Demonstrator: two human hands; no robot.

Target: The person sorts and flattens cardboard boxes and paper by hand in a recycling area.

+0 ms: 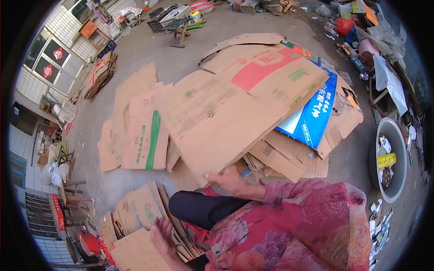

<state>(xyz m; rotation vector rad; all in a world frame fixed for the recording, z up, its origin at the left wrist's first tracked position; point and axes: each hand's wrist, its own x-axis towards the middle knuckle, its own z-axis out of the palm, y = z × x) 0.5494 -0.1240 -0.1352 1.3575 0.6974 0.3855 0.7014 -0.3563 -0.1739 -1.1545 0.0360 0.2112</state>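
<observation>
A large flattened cardboard box [212,122] with red and green print is tilted above a heap of other cardboard. My right hand [231,181] is closed on its near corner, thumb on top of the sheet. Lower down and to the left, my left hand [163,237] is open with its fingers a little curled and nothing in them. That hand hovers over or beside a stack of folded cardboard [140,210] near my knee; whether it touches cannot be seen. A blue printed carton [312,117] shows from under the large box.
More flattened cardboard with a green stripe [142,142] lies to the left. At the right is a grey basin [402,180] holding several small items. A tied cardboard bundle [100,76] leans farther back. Mixed scrap [357,49] lines the right side, and wooden stools [72,194] stand at left.
</observation>
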